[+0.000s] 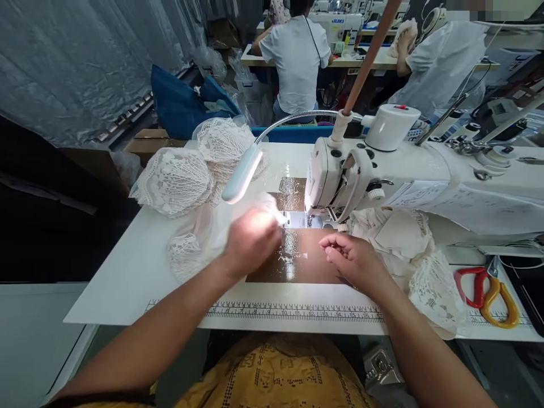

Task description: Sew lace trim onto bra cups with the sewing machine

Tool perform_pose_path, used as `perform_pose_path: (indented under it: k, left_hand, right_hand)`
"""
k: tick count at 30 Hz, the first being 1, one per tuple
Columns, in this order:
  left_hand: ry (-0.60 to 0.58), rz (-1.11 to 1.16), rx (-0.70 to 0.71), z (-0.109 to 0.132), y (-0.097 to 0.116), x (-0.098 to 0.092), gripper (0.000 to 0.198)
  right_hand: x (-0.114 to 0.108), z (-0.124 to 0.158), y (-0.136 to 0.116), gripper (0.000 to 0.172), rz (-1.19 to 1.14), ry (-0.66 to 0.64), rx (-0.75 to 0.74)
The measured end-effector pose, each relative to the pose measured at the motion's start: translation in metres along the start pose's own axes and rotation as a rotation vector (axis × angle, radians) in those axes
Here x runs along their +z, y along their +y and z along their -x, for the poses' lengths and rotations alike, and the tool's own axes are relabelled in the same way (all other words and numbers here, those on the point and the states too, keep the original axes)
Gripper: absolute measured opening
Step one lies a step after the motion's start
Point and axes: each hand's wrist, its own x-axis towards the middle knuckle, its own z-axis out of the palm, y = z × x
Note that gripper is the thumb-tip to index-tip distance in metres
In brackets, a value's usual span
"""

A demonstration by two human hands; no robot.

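Observation:
My left hand (255,238) is closed on a piece of thin white fabric (267,205), left of the sewing machine's needle plate (295,220). Lamp glare and blur wash out part of that fabric. My right hand (355,262) hovers over the brown plate (267,273), thumb and fingers curled together; whatever they pinch, if anything, is too small to make out. Just above it is the head of the white sewing machine (329,175). Cream lace pieces (433,289) lie right of my right hand. A lace piece (185,252) rests near my left wrist.
Lace cups (176,181) are piled at the table's left. A lamp (243,173) hangs over the work. Scissors with red and yellow handles (499,300) lie at right, and a printed ruler (272,311) runs along the front edge. Co-workers (295,62) sit beyond.

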Motion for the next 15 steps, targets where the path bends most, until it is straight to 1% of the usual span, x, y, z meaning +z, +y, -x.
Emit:
perform_pose_path:
  k: [2,4,5,6,8,10,13,15]
  left_hand:
    - [-0.224,-0.151,0.09,-0.011,0.016,0.034,0.023]
    - [-0.289,-0.171,0.109,-0.015,0.032,0.061,0.024]
    - [-0.309,-0.176,0.117,-0.014,0.039,0.069,0.025]
    - [-0.32,-0.174,0.128,-0.011,0.045,0.074,0.025]
    - [-0.346,-0.175,0.161,-0.006,0.05,0.071,0.025]
    - [-0.363,-0.155,0.176,-0.004,0.048,0.06,0.027]
    - [-0.38,0.0,0.151,-0.004,0.033,0.043,0.03]
    - [-0.36,0.144,0.175,-0.005,0.022,0.039,0.029]
  right_hand:
    - [0.0,-0.007,-0.002,0.022,0.127,-0.005,-0.046]
    - [0.002,-0.013,-0.003,0.025,0.208,-0.003,-0.069]
    - [0.003,-0.016,-0.003,0.026,0.24,-0.001,-0.071]
    - [0.006,-0.017,-0.003,0.028,0.267,0.002,-0.072]
    - [0.013,-0.019,-0.001,0.03,0.322,-0.014,-0.095]
    - [0.021,-0.019,0.003,0.031,0.407,-0.049,-0.147]
    - [0.032,-0.017,0.01,0.032,0.603,-0.07,-0.228]
    - [0.037,-0.016,0.014,0.033,0.719,-0.052,-0.254]
